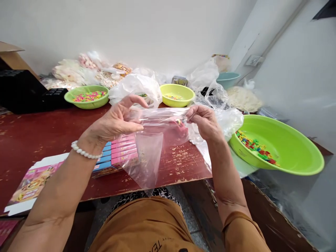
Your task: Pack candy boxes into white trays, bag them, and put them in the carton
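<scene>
"What is each hand doing?"

"The right hand (206, 120) has its thumb and fingers pinched on a clear plastic bag (165, 117); the left hand (111, 120) has thumb and forefinger spread apart at the other end."

"And the bag?"

"Stretched between them above the red tabletop (49, 134), near small pink-and-blue boxes (124, 154). It looks light, limp, probably slippery and tearable; best pinched at its edge. Farther right: a green basin (291, 143) holding colourful pieces (258, 150)."

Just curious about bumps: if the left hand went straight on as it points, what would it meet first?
The left hand would first meet the clear plastic film stretched before it; beyond that, probably the right hand, though depth is hard to judge.
</scene>
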The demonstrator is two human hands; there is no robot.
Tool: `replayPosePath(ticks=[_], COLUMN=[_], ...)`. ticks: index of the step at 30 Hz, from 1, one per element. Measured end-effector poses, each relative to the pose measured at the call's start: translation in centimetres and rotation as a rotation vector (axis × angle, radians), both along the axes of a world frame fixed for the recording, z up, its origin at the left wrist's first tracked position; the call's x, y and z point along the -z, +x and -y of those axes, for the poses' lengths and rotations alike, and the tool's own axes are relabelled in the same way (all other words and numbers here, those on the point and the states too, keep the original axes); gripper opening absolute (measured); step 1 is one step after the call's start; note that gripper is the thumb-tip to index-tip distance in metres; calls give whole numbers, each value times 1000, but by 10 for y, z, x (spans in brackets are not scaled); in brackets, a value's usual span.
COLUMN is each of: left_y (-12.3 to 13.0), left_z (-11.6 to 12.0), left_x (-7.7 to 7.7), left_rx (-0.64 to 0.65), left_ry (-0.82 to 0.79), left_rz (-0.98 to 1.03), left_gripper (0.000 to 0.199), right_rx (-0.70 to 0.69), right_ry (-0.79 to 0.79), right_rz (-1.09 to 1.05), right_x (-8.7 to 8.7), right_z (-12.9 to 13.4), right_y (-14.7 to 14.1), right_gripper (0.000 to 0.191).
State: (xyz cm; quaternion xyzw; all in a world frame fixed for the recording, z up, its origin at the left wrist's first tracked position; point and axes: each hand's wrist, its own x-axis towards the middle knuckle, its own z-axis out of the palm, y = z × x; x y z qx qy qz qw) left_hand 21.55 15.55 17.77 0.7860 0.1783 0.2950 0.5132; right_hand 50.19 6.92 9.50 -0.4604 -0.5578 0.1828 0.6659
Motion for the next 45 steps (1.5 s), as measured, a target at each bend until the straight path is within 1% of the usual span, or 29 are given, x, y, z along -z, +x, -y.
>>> replayPosePath(ticks=[1,2,4,7,9,11,12,13,14,16,18,20,22,25,28,30,32,35,37,39,42,44,45], left_y=[-4,-7,-12,-15,-16,-17,-17,-17,-17,-16,-14,-13,-12,-11,-11,-11,-10,-10,-13,-18,-29,-34,-36], left_z=[-2,-4,-8,-13,-18,-25,-28,-30,-32,-34,-33,-30,-26,-21,-17,-15,-13,-8,-8,-10,-19,-25,-27], left_x=[-1,-2,-2,-3,-2,-1,-1,-1,-1,-5,-11,-18,-24,-29,-32,-33,-34,-34,-34,-34,-33,-32,-32], left_rx=[7,16,25,5,-74,-173,-232,-295,-352,-430,-460,-500,-553,-585,-567,-561,-549,-513,-521,-548,-565,-553,-546], left_ry=[9,39,149,366,589,861,988,1089,1165,1250,1286,1311,1321,1308,1286,1283,1296,1307,1304,1312,1318,1284,1263], left_rz=[27,48,55,10,-54,-150,-222,-308,-406,-593,-732,-855,-976,-1105,-1203,-1258,-1301,-1330,-1315,-1295,-1295,-1281,-1271], left_gripper=[37,28,13,23,28,35,40,45,49,51,49,51,57,68,72,72,74,75,73,72,71,69,67], right_rx=[-87,-148,-205,-270,-345,-362,-323,-248,-144,101,316,448,497,474,489,556,625,729,786,769,639,589,588], right_ry=[-31,-51,-48,11,55,97,113,124,127,89,11,-70,-115,-132,-139,-159,-167,-87,-16,-21,-96,-61,-25], right_rz=[-107,-188,-267,-269,-242,-131,-25,113,269,573,799,947,1041,1115,1136,1102,1026,952,969,1002,1009,1019,1031], right_x=[-3,-5,-9,-12,-12,-14,-15,-17,-20,-25,-30,-35,-39,-40,-37,-35,-34,-34,-33,-29,-19,-14,-13], right_z=[-1,-1,-1,1,2,3,3,3,4,6,8,9,7,-1,-14,-25,-35,-48,-55,-62,-72,-79,-82], right_y=[1,2,1,1,2,4,5,6,6,3,-1,-6,-8,-6,-1,-1,-3,-8,-8,-5,2,5,4], right_gripper=[5,12,26,36,41,43,41,38,35,32,35,38,36,27,26,32,33,20,16,18,20,22,25])
